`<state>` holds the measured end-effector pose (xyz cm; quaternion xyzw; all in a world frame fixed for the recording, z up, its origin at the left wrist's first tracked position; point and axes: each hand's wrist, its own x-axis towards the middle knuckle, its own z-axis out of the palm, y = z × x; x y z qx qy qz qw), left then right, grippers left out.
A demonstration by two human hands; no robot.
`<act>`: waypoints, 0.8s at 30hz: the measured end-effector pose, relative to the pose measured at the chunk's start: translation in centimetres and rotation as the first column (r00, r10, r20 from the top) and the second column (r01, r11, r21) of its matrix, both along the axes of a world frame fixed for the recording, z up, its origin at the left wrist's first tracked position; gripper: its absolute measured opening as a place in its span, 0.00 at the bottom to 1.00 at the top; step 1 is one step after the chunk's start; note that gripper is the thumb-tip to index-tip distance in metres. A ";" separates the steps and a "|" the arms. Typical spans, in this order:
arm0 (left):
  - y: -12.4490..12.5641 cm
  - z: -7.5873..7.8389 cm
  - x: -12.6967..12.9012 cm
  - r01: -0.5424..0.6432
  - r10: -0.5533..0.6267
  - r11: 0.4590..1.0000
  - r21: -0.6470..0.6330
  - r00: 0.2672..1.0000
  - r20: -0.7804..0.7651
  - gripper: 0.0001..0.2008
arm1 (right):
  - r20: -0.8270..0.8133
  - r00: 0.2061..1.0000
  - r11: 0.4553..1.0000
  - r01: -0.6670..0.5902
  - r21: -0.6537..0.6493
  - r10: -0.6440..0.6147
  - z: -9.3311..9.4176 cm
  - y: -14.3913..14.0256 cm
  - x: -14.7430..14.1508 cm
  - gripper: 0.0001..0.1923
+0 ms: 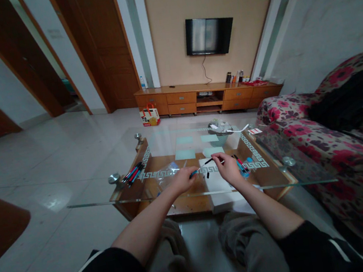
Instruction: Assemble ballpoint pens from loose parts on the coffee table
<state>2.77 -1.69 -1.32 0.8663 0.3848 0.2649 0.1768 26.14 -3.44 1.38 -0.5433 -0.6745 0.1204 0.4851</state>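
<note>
Over the glass coffee table [163, 193], my left hand [184, 179] is closed on a blue pen [193, 173], only part of which sticks out past the fingers. My right hand [228, 169] pinches a thin black pen piece [208, 161] that points left toward the other hand. Between the hands a small black cap-like piece [208, 175] lies on the glass. A pile of black, red and blue pens [133, 175] rests at the table's left side. More pens in red and blue [241, 164] lie just right of my right hand.
A clear plastic bag [167, 173] lies left of my left hand. At the table's far right stand a lined basket [221, 134] and a card [255, 131]. A white box [216, 181] shows through the glass. The flowered sofa [304, 130] is on the right.
</note>
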 end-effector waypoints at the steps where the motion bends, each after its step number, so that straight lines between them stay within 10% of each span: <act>1: 0.0 0.0 0.0 0.003 -0.003 1.000 0.002 1.000 0.002 0.16 | -0.001 1.000 1.000 -0.001 -0.003 0.001 0.0 0.0 0.0 0.15; 24: 0.0 0.0 0.1 0.067 -0.066 0.998 -0.017 0.998 0.024 0.16 | 0.052 0.992 0.993 -0.117 -0.030 0.119 0.2 -0.5 -0.7 0.12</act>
